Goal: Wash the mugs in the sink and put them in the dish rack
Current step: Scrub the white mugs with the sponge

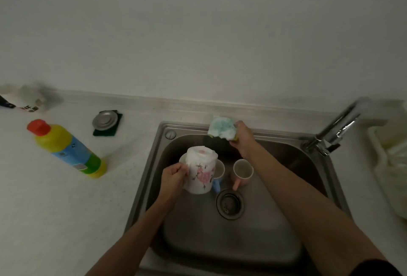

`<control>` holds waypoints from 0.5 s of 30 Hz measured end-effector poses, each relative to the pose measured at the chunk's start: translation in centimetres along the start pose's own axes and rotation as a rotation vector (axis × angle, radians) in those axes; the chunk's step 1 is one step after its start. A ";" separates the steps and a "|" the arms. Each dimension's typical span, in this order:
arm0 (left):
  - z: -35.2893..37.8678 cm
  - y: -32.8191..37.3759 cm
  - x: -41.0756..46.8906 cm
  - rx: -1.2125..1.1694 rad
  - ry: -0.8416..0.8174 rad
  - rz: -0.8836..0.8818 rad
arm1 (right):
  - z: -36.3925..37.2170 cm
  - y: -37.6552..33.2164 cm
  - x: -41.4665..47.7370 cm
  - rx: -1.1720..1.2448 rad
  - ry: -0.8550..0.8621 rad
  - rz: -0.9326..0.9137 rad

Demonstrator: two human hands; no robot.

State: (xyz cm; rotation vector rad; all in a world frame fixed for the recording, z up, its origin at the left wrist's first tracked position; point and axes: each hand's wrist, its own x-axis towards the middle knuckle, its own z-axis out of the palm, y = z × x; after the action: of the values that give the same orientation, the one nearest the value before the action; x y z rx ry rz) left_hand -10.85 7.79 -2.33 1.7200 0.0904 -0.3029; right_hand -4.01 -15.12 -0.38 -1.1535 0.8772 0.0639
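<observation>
floral mug (201,171) is over the sink (253,242), left side, my left hand (172,178) curled round its side — right hand (243,138) clamps the soapy sponge (222,130) by the back rim. next: sponge into the mouth, twist, grip firm — probably slippery.

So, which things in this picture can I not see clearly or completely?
In the head view:
1. Blue-handled mug: mostly hidden behind the floral mug held by the left hand.
2. Tap: upper end blurred.
3. White container at right: cut by the frame edge; whether it is the dish rack cannot be told.
4. Packet at far left: blurred, cut by the edge, label unreadable.
</observation>
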 end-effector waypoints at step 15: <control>-0.2 0.1 3.5 -0.095 -0.068 -0.158 | 0.5 -0.2 4.3 0.237 0.069 -0.021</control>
State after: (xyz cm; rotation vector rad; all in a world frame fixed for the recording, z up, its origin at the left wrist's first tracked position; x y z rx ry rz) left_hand -7.38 7.61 -3.05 1.6098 0.1888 -0.4669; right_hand -0.74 -16.43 -2.85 -0.9471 0.9072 -0.0958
